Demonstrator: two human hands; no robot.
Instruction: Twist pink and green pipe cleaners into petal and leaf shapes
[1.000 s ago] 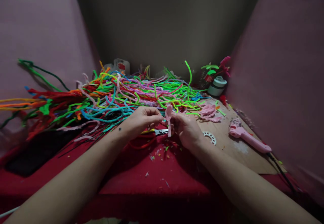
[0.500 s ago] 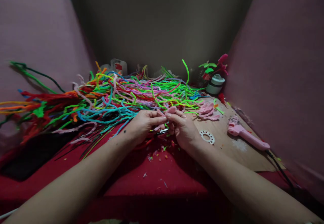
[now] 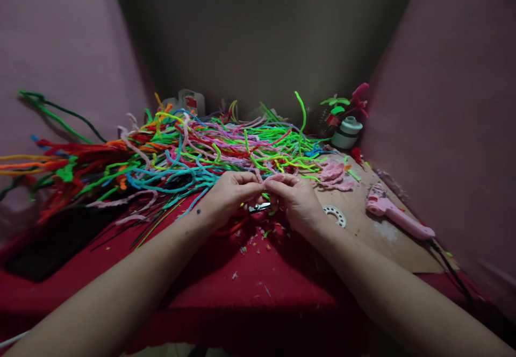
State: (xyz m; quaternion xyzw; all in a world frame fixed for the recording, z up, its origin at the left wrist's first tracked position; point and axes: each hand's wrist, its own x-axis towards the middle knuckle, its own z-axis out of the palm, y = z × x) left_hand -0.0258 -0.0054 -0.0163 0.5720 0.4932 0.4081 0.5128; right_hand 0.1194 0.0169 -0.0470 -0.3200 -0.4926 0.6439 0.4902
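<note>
Fuzzy stems (image 3: 226,150) heaped far of the hands. Right hand (image 3: 297,201) and left hand (image 3: 236,194), fingertips about meeting, both pinched a pink fuzzy piece (image 3: 276,177). Visible length ran roughly left-right, along the right fingers' far edge, nearer that hand.

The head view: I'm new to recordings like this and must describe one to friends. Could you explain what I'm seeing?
There is no machine here: you see a person's bare hands, left hand and right hand, from a camera worn on the head. Their fingertips meet around a small pink fuzzy piece, mostly hidden. Beyond lies a heap of colourful fuzzy stems. Scissors show partly below the hands. On the right, a brown board carries pink petal-like pieces, a white ring and what looks like a pink glue gun. Red cloth covers the near surface.
</note>
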